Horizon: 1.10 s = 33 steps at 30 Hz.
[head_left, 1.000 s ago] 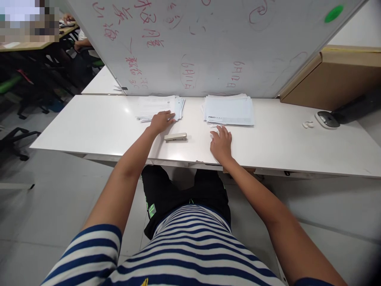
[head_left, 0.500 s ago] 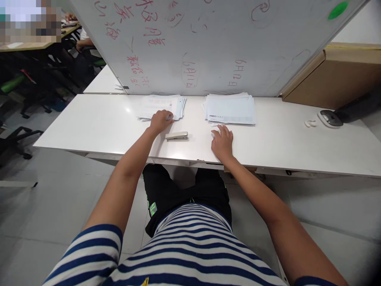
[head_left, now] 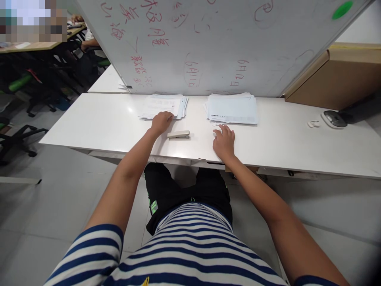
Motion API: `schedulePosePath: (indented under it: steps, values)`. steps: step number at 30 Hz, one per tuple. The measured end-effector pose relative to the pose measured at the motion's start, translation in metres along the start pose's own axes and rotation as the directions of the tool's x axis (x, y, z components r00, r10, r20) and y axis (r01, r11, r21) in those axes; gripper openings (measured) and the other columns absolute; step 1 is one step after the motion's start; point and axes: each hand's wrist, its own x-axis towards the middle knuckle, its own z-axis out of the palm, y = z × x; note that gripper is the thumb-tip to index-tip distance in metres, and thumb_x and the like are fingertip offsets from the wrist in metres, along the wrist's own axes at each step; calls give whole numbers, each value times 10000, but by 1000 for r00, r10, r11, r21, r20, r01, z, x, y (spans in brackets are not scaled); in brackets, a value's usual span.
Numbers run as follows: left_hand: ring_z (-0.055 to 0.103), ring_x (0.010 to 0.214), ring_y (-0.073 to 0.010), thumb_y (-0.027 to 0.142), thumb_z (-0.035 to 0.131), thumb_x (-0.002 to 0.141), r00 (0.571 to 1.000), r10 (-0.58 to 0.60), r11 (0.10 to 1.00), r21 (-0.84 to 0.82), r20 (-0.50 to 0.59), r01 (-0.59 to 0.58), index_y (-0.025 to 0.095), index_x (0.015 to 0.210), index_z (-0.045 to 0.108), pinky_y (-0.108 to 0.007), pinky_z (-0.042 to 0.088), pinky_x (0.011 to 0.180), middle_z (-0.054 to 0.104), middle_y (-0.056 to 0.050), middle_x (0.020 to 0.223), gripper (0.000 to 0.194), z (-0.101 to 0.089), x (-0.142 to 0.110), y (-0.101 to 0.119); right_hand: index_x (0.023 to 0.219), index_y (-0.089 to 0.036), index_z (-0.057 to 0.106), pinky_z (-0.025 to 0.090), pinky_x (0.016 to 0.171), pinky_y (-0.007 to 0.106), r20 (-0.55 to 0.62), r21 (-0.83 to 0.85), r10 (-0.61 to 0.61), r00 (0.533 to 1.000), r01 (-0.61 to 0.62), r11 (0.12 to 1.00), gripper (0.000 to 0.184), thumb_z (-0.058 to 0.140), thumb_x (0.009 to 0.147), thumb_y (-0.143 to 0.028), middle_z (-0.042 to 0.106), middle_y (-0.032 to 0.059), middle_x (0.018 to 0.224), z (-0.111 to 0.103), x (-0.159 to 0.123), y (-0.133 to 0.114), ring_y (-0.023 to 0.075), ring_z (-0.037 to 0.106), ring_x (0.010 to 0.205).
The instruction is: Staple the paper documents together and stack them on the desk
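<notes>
My left hand (head_left: pixel 161 122) is at the front edge of the left paper stack (head_left: pixel 157 104), its fingers closed on the corner of a top printed sheet. Part of that grip is hidden behind the fingers. Just right of this hand, a pale stapler (head_left: pixel 178 135) lies on the white table (head_left: pixel 104 123). My right hand (head_left: pixel 224 142) rests on the tabletop with its fingers apart and holds nothing. Beyond its fingertips lies a second stack of papers or envelopes (head_left: pixel 232 107), with dark print near the front edge.
A whiteboard (head_left: pixel 220 47) with red writing stands behind both stacks. To the right are a cardboard box (head_left: pixel 324 83), a computer mouse (head_left: pixel 333 118) and a small white object (head_left: pixel 313 124). Office chairs (head_left: pixel 26 135) and another person's arm (head_left: pixel 89 43) show at the left.
The view has shifted slightly. My left fingers have settled at the left stack's edge, where a sheet corner was curled up before. My right hand has stayed in place.
</notes>
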Motion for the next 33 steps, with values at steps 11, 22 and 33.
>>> schedulePosePath:
  steps: [11,22,33]
  values:
    - [610,983,-178,335,339,1016,833,-352,905,-382,-428,186,194,1111,616,-274,450,877,678,-72,1127,325,-36,-14,6,1197,-164,632,195,1156,604,-46,64,-2,999,5,998,385,385,902,-146,502,163,1447,1,0,1,314,336,1425]
    - [671,1069,-272,441,642,872,946,224,744,-586,-236,-322,270,982,744,-422,439,980,733,-99,1106,228,-21,-130,138,1389,-230,490,568,853,486,410,887,-63,910,-382,259,621,397,934,-642,672,132,1244,-80,-21,-44,278,675,1048]
    - [257,1488,-290,501,493,948,927,-137,762,-635,-348,-126,245,1410,479,-483,223,1199,362,-119,1571,528,3,-147,150,1158,-215,671,439,1064,517,296,862,247,923,-369,348,423,700,810,-454,721,82,1173,-79,-78,33,250,665,1099]
